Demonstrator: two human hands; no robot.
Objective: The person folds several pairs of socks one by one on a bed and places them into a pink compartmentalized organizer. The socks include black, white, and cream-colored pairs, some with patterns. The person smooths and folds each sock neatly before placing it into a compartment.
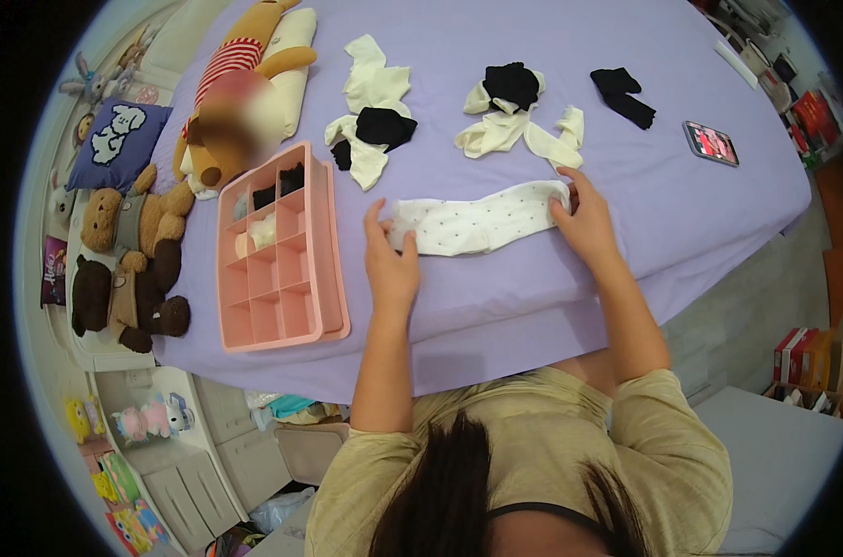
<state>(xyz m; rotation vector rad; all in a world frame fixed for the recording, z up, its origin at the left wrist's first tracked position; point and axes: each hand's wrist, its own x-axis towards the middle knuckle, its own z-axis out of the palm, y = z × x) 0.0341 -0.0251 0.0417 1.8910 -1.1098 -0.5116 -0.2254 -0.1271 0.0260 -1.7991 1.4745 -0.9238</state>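
— So where's the sock, and how've you got it?

— The white dotted sock (482, 223) is stretched out sideways on the lavender sheet (496, 311), right between my hands. My left hand (391, 260) has the left end between thumb and fingers, and my right hand (586, 218) grips the other end pretty much the same way.

— Much elbow room?

— Decent, tbh. Toward me there's a strip of sheet, then the bed's front edge drops off just ahead of my body. Over on the left, the pink divided box (323, 269) is near my left hand but not touching, with a gap of sheet between.

— And the far side?

— Tighter. The middle heap (496, 135) of black and cream socks comes down close to my right fingertips. The left heap (377, 88) is farther off.

— Right side?

— Roomiest. Plain sheet runs out to the phone (711, 144), near the bed's right edge. A black sock (623, 97) lies up beyond my right hand.
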